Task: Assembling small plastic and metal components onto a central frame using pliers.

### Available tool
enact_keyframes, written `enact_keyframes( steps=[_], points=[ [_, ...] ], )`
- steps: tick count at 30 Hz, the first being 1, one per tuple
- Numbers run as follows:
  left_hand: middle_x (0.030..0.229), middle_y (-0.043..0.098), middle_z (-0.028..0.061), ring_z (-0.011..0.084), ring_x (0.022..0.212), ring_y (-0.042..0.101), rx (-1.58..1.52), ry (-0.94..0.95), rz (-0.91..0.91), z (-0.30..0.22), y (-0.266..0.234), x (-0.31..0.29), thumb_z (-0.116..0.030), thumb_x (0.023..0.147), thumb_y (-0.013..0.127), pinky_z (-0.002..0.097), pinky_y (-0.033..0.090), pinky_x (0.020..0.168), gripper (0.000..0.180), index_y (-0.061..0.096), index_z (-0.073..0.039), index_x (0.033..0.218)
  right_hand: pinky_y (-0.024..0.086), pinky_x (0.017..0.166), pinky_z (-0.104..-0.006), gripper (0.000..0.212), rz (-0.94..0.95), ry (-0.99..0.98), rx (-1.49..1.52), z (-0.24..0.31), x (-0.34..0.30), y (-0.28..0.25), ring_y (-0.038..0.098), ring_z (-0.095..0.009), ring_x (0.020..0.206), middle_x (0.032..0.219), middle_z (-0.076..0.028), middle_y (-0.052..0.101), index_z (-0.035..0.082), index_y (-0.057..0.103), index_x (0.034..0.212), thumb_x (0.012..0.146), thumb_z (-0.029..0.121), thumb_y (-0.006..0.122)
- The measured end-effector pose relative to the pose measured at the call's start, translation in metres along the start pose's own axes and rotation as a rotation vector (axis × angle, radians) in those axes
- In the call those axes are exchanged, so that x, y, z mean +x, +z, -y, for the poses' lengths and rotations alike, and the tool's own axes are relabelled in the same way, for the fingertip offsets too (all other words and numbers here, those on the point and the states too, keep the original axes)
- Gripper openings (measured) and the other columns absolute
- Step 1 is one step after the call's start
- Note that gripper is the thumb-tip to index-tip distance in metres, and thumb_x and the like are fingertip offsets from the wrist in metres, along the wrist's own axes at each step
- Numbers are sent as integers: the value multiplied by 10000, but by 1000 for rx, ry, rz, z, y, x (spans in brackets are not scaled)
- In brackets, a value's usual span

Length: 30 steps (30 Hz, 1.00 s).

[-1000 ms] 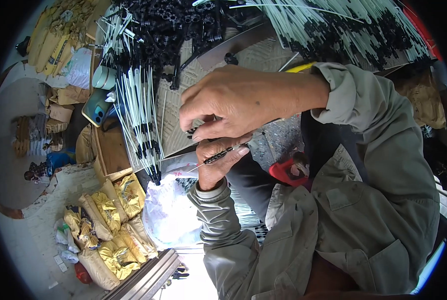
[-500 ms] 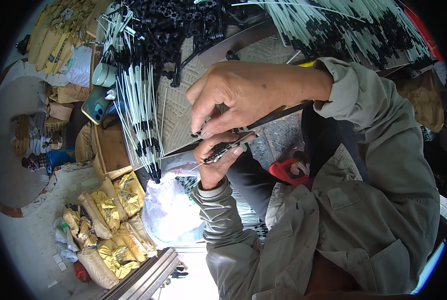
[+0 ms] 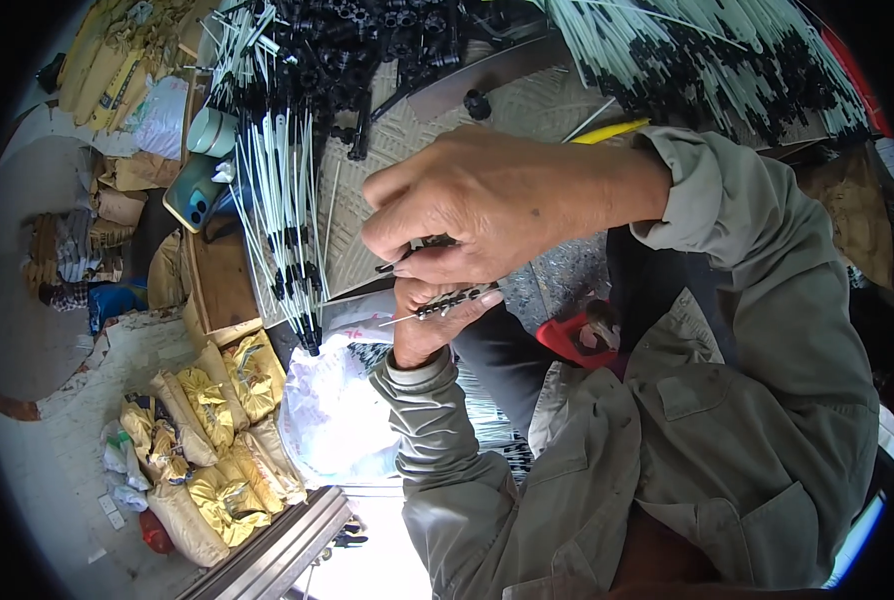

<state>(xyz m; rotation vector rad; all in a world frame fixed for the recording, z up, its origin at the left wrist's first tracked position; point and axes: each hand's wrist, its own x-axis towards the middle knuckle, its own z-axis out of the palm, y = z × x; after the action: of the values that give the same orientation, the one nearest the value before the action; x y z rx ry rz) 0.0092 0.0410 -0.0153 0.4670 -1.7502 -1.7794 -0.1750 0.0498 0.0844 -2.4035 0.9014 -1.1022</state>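
Note:
My left hand (image 3: 425, 336) is closed around several thin pale sticks with black fittings (image 3: 451, 301), held over my lap in front of the table edge. One thin end pokes out past the fingers on the left. Just above it, my right hand (image 3: 457, 205) is bent in a pinch with a small dark piece (image 3: 431, 243) partly showing between thumb and fingers. Its kind is hidden by the knuckles. To the left on the table lies a bundle of white sticks with black ends (image 3: 289, 215). A black round cap (image 3: 478, 104) sits beyond my right hand.
Black plastic parts (image 3: 367, 40) are heaped at the back; more white sticks (image 3: 657, 60) pile at the far right. A phone (image 3: 189, 198) and a teal cup (image 3: 212, 132) stand left. A white plastic bag (image 3: 332, 410) and gold packets (image 3: 232, 490) lie lower left.
My right hand has shifted slightly left and down, closer over my left hand. The head view has moved a little, showing more of a yellow object near the right wrist.

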Motion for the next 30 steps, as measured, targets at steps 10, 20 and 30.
enact_keyframes(
  steps=[10,20,30],
  points=[
    [755,650,76,130,711,603,-86,9,-27,10,-3,-6,78,652,714,269,487,675,147,638,27,767,359,436,-334,136,-51,-72,42,-3,-3,3,505,-198,508,650,-26,447,62,506,669,696,67,639],
    [783,643,86,170,772,602,-76,-34,-7,2,9,-3,70,623,718,276,469,743,216,644,44,824,382,434,-316,146,-86,-97,21,-7,-7,9,535,-180,528,665,-5,479,65,523,671,698,95,663],
    [925,612,60,131,813,581,-48,-88,-55,9,5,-9,63,591,755,252,460,741,368,614,30,929,372,422,-315,151,-167,-192,136,-5,-12,10,520,-177,507,646,-10,459,61,474,654,684,59,622]
  ],
)
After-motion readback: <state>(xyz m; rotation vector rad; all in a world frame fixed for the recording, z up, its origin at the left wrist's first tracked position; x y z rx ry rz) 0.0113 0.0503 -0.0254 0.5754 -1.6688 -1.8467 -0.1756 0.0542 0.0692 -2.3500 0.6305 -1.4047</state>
